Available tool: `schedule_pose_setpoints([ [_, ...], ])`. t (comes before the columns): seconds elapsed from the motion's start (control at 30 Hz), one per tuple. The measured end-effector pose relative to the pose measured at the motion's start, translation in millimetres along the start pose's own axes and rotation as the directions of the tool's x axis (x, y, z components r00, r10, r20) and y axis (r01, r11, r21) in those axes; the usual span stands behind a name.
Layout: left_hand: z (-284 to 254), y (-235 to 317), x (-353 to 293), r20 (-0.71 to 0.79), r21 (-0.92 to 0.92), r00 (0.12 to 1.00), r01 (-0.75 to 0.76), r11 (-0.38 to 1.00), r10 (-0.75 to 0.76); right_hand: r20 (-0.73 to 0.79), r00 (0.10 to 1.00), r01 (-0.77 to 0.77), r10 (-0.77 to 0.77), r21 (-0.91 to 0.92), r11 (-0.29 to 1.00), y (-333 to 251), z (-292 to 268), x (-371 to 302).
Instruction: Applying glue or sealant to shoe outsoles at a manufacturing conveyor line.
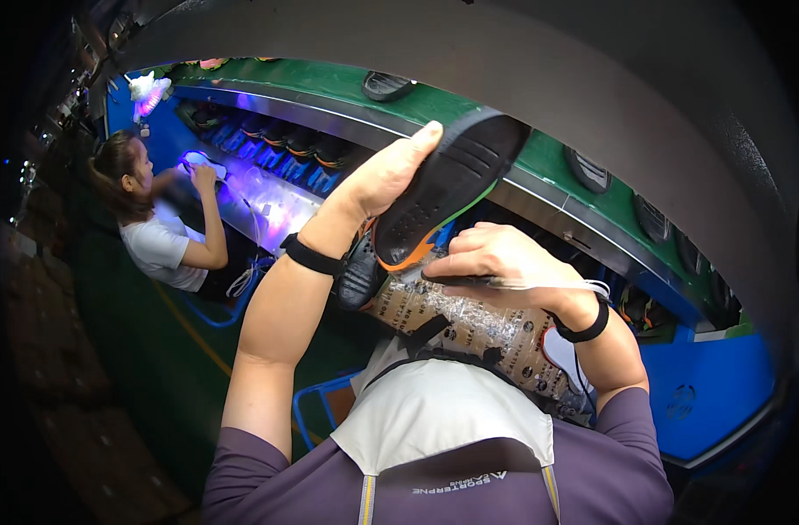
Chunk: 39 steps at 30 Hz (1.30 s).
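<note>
My left hand point(389, 178) grips a black shoe sole point(447, 188) with an orange and green edge. It is tilted upright, and the thumb lies along its side; the other fingers are hidden behind it. Just below the heel end, my right hand point(504, 258) is closed on a slim dark pen-like tool point(456, 281), its tip near the orange edge. A blurred white strip, perhaps a cord, runs from the tool toward my right wrist. Another dark sole point(361, 273) rests beside my left wrist, and a white-and-dark sole point(564, 354) lies by my right forearm.
A tape-wrapped brown surface point(495, 328) lies in front of my apron. Beyond it, a green conveyor belt point(539, 149) carries several dark soles, with a metal rail point(347, 116) along it. More soles line the shelf beneath. At left, a seated co-worker point(167, 223) handles a sole under purple light.
</note>
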<state>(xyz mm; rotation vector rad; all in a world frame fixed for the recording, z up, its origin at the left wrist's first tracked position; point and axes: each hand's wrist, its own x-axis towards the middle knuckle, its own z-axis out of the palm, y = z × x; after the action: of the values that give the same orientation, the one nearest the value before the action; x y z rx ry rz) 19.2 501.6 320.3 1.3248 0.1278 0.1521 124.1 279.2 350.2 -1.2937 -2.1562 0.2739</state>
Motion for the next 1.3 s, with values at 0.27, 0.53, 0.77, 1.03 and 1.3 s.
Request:
schedule_pose_setpoints([
  [0.27,23,13,11,-0.103,0.333,0.976,0.214,0.918,-0.19,0.089,0.996,0.012,-0.007,-0.056,0.998,10,6,-10],
  [0.53,2,-19,4,-0.159,0.267,0.968,0.23,0.936,-0.193,0.189,0.982,0.004,0.017,-0.112,0.994,14,18,-14],
  [0.77,-49,-125,-59,-0.292,-0.454,0.936,-0.317,0.833,0.197,-0.186,0.958,-0.191,0.22,0.159,0.969,29,21,-46],
  [1.03,-49,-295,-164,0.136,-0.793,0.814,0.432,0.43,-0.565,-0.257,0.53,-0.516,0.808,0.658,0.548,59,87,-114],
  [1.3,-5,-311,-139,0.154,-0.873,0.817,0.376,0.311,-0.556,-0.226,0.453,-0.531,0.863,0.709,0.464,64,126,-94],
])
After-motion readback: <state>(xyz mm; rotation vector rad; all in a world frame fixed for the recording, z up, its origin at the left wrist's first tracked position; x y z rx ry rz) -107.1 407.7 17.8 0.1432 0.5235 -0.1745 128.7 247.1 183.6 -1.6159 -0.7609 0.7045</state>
